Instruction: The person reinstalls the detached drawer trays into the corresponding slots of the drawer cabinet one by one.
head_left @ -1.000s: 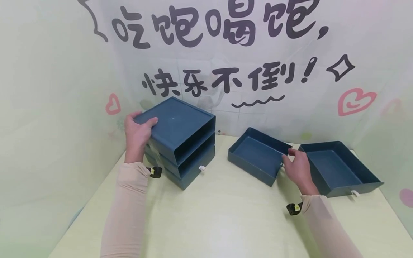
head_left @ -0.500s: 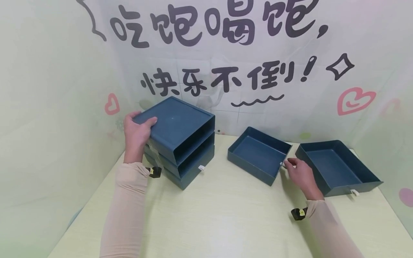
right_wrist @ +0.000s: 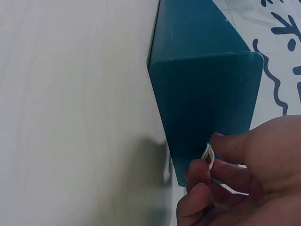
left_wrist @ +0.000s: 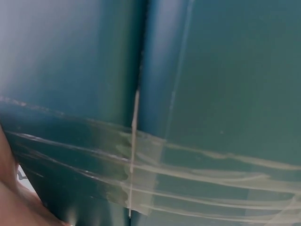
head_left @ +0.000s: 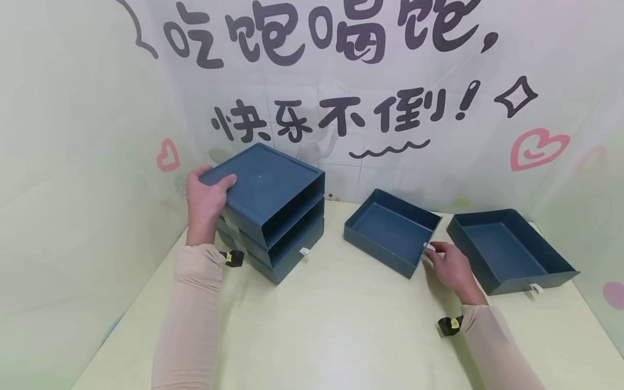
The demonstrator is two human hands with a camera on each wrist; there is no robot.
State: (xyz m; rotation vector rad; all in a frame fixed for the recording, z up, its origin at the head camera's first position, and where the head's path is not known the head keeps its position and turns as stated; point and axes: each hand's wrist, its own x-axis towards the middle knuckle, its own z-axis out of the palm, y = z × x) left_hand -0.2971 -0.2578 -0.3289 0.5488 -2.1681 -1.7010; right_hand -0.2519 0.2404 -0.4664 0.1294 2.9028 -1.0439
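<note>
A dark blue drawer cabinet (head_left: 260, 189) of three stacked tiers stands at the left; its upper two tiers are open slots, and the lowest holds a drawer with a white pull tab (head_left: 304, 252). My left hand (head_left: 206, 203) grips the cabinet's top corner, thumb on top, fingers partly hidden. Clear tape (left_wrist: 141, 174) wraps the cabinet's side in the left wrist view. To the right lies a loose blue drawer (head_left: 395, 230). At its front panel, my right hand (head_left: 453, 268) pinches the drawer's small white ribbon tab (right_wrist: 208, 154) between thumb and fingers.
A second loose blue drawer (head_left: 509, 252), with its own white tab (head_left: 536, 288), sits at the right side of the pale table (head_left: 331, 325). Behind, a white printed backdrop (head_left: 390, 173) rises from the table's rear edge.
My right hand has moved down from the upper edge of the loose drawer to its ribbon tab and now pinches it. The left hand keeps its grip on the cabinet.
</note>
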